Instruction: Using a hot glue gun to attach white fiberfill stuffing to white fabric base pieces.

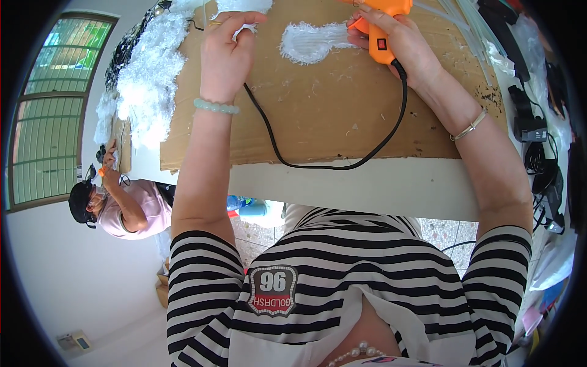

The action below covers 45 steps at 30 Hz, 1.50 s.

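Observation:
My right hand [406, 52] is wrapped around an orange hot glue gun [382, 55] with a red switch and a black cord [269, 131]. Its nozzle end runs past the top edge, out of sight. Left of the gun lies a white fuzzy fabric piece [306, 43], round at one end and narrowing toward my right fingers. At the upper left, my left hand [229, 52] is closed, its fingers curled at another white fluffy piece [247, 6]. White fluff shows between the index finger and thumb; the fingertips' exact grip is partly hidden.
Brown cardboard [342, 116] covers the white table [367, 183]. A heap of white fluff [147, 92] lies at left. Clear glue sticks [465, 37] lie upper right, near black adapters and cables [532, 128]. A co-worker [131, 205] sits at far left.

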Each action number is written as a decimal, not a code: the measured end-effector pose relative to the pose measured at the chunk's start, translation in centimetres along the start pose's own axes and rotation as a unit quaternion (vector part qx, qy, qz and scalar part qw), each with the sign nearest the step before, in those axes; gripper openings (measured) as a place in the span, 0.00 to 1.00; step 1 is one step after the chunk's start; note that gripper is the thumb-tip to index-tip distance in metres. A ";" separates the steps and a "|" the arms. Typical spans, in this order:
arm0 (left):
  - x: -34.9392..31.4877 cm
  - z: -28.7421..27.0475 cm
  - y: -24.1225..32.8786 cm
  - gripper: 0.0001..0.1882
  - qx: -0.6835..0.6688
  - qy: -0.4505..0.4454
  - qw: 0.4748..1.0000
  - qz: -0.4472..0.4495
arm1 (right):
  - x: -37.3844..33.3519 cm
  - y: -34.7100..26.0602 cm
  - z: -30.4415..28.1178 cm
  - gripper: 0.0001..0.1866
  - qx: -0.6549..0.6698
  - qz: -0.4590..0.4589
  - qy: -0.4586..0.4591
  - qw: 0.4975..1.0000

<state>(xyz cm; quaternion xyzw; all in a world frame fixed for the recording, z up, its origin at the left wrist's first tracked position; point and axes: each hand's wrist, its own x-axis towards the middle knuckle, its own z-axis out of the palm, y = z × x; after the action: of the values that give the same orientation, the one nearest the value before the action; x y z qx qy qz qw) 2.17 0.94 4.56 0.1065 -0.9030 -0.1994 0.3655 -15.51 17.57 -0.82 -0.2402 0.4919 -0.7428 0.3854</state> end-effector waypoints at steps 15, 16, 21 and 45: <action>0.4 2.1 -4.9 0.20 0.074 -0.079 0.993 -0.044 | -0.4 -0.5 0.0 0.20 -0.056 0.018 -0.022 0.998; 0.3 2.5 -5.3 0.20 0.114 -0.090 0.989 -0.036 | -0.3 -0.4 0.1 0.20 -0.051 0.020 -0.018 0.998; 0.0 3.5 -4.6 0.18 0.150 -0.146 0.976 0.062 | -0.4 -0.6 0.1 0.19 -0.047 0.029 -0.013 0.998; 1.1 3.9 -1.6 0.22 0.164 -0.148 0.969 0.115 | -0.6 -0.7 -0.4 0.19 -0.047 0.028 -0.015 0.998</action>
<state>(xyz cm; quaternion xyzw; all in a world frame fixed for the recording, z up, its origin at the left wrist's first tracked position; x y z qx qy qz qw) -1.32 0.25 2.03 0.0300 -0.9736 -0.0193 0.2256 -15.69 18.39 -0.31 -0.2550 0.5269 -0.7042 0.4019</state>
